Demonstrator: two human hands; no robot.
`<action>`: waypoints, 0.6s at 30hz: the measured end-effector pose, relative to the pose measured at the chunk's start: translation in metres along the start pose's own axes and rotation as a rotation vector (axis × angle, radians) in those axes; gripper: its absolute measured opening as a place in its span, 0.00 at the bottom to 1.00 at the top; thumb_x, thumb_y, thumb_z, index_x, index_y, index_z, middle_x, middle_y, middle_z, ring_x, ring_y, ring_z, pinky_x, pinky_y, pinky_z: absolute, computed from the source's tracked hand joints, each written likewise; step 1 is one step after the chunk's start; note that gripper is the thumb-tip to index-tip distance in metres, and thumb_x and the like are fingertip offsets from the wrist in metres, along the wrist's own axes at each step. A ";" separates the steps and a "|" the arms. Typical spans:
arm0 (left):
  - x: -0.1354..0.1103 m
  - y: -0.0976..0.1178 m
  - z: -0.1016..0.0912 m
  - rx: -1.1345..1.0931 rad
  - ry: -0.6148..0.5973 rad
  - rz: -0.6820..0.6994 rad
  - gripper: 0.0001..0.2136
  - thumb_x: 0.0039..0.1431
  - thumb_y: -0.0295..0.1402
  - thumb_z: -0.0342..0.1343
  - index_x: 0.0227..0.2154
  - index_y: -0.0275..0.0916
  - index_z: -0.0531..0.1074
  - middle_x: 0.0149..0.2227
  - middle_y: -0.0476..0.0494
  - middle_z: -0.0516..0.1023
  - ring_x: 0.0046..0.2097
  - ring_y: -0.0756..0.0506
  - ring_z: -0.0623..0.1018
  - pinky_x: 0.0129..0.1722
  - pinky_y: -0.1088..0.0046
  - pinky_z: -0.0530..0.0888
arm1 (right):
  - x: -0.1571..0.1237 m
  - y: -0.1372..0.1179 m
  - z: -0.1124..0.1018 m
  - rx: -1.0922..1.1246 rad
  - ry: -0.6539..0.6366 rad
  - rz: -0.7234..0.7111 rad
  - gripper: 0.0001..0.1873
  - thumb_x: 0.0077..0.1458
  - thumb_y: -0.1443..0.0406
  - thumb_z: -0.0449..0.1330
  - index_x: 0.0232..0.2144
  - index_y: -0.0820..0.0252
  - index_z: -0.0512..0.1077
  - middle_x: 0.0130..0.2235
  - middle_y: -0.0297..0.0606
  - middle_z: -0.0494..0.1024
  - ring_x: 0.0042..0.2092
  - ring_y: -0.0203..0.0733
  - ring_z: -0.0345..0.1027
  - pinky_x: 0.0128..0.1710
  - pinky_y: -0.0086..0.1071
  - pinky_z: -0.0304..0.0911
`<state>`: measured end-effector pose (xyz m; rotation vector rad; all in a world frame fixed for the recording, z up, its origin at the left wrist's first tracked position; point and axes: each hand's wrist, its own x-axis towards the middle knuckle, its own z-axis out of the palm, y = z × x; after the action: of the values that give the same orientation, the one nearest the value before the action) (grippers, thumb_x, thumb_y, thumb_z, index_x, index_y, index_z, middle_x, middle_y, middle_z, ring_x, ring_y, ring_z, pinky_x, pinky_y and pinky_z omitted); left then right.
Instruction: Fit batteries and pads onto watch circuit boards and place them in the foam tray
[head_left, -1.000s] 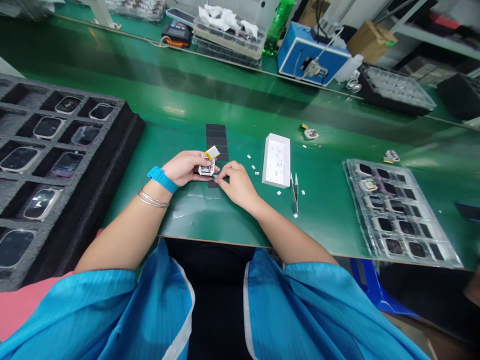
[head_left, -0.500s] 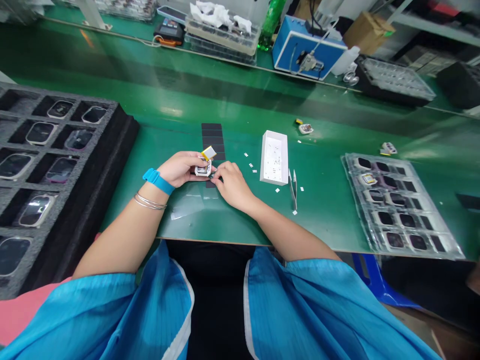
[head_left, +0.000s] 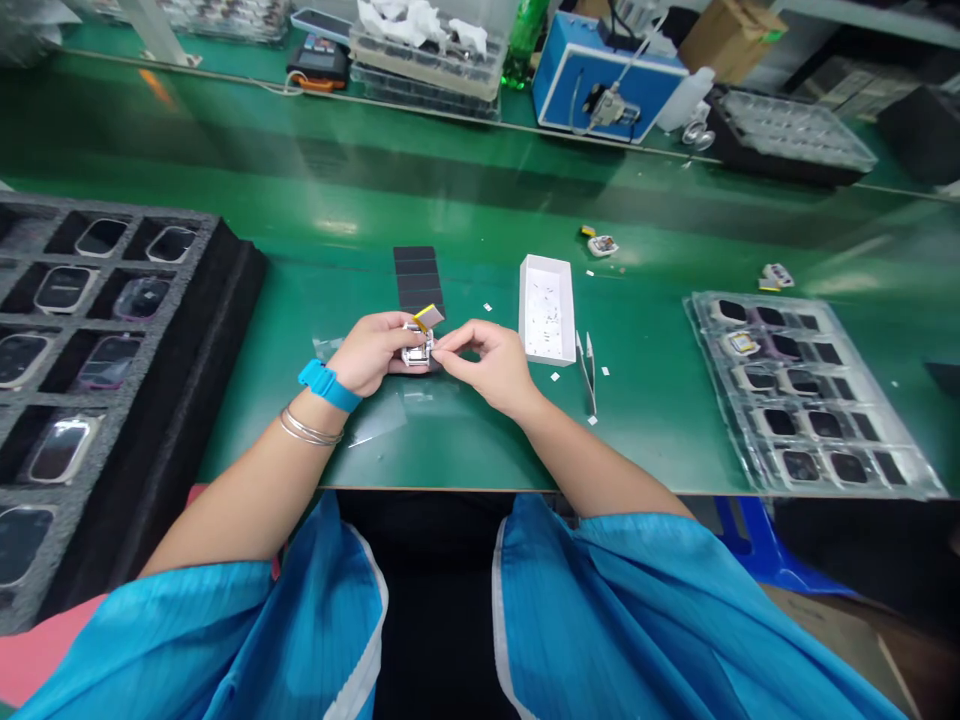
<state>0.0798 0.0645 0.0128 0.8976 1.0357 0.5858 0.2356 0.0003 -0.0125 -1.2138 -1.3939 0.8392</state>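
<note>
My left hand (head_left: 373, 351) is closed around a small silver watch case (head_left: 418, 349) with a yellow-edged battery (head_left: 429, 317) flipped up from it. My right hand (head_left: 487, 363) pinches at the case's right edge with thumb and forefinger; what the pinch holds is too small to make out. Both hands hover just above the green table (head_left: 465, 440), over a strip of black square pads (head_left: 415, 272). A clear film (head_left: 375, 415) lies below the left hand.
A small white box (head_left: 547, 308) and tweezers (head_left: 589, 365) lie right of my hands, with tiny white bits scattered around. A black foam tray (head_left: 105, 340) of watch screens fills the left. A clear blister tray (head_left: 802, 395) of parts sits right. A blue machine (head_left: 600, 85) stands behind.
My hands lifted the case slightly off the black strip. My right fingers rose from the table to the case's edge. The camera tilted a little.
</note>
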 end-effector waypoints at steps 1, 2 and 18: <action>-0.001 -0.002 0.002 0.000 -0.014 -0.004 0.06 0.45 0.23 0.62 0.29 0.33 0.74 0.23 0.47 0.76 0.24 0.51 0.76 0.25 0.76 0.78 | 0.001 0.003 0.000 0.033 -0.006 0.043 0.08 0.47 0.62 0.67 0.25 0.57 0.71 0.31 0.35 0.79 0.33 0.40 0.73 0.38 0.37 0.70; -0.001 -0.004 0.004 0.000 -0.027 -0.009 0.07 0.44 0.24 0.63 0.29 0.33 0.74 0.23 0.47 0.76 0.25 0.51 0.76 0.25 0.76 0.78 | 0.003 0.005 0.000 0.053 -0.011 0.072 0.09 0.46 0.61 0.68 0.25 0.57 0.71 0.30 0.35 0.79 0.33 0.40 0.73 0.37 0.36 0.70; -0.001 -0.007 0.008 0.017 -0.026 -0.030 0.05 0.45 0.24 0.60 0.28 0.33 0.73 0.23 0.48 0.75 0.25 0.51 0.76 0.26 0.76 0.78 | 0.001 0.008 0.004 0.040 0.002 0.029 0.10 0.47 0.65 0.66 0.29 0.57 0.67 0.31 0.31 0.79 0.32 0.35 0.72 0.35 0.32 0.68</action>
<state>0.0870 0.0578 0.0093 0.9011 1.0304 0.5393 0.2337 0.0040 -0.0204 -1.2063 -1.3546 0.8824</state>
